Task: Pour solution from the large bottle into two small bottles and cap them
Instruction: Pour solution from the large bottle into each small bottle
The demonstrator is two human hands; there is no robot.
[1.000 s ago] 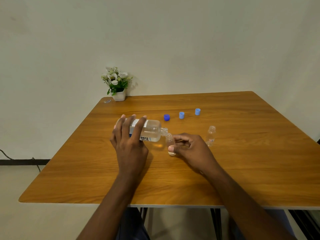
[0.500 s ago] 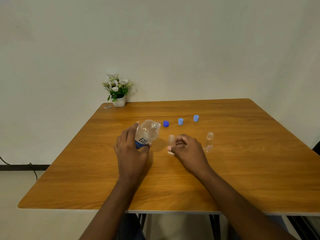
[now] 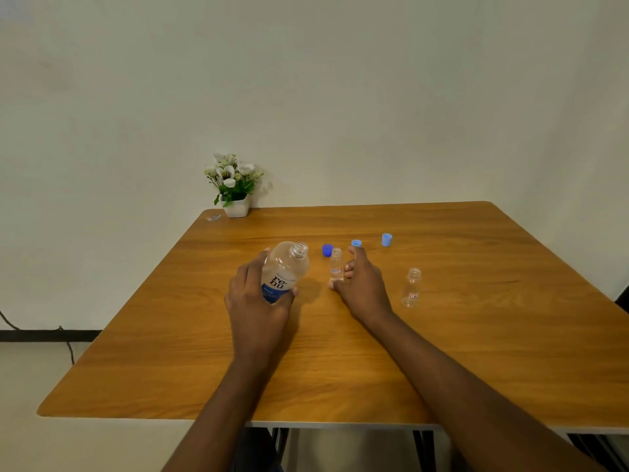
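The large bottle (image 3: 285, 271) is the fixed mark here: a clear, uncapped bottle with a white and blue label, its open neck leaning away from the person and a little to the right, its base close to the wooden tabletop (image 3: 476, 335), though whether it rests there is hidden by the hand. The left hand (image 3: 256, 311) has it in a closed grip, fingers up the bottle's left side and the thumb pressed across the blue lower label. Just right of the large bottle stands the first small bottle (image 3: 336, 264), upright and uncapped, with a small label; it looks to hold clear liquid, but the level is hard to read. The right hand (image 3: 362, 287) sits against that small bottle's right side, fingers loosely curled, the thumb low by its base and a fingertip near its neck; whether the grip actually pinches the glass or only touches it cannot be told. Farther right of the large bottle, well apart from the hand, stands the second small bottle (image 3: 411, 287), upright, open and clear. Beyond the large bottle's neck lie three loose caps in a row: a dark blue cap (image 3: 327, 250) nearest, then a light blue cap (image 3: 356, 243) just past the right hand's fingertips, then another light blue cap (image 3: 386, 239) farthest right. Far behind the large bottle, at the tabletop's back left corner, sits a white pot of white flowers (image 3: 235, 185) against the plain wall.
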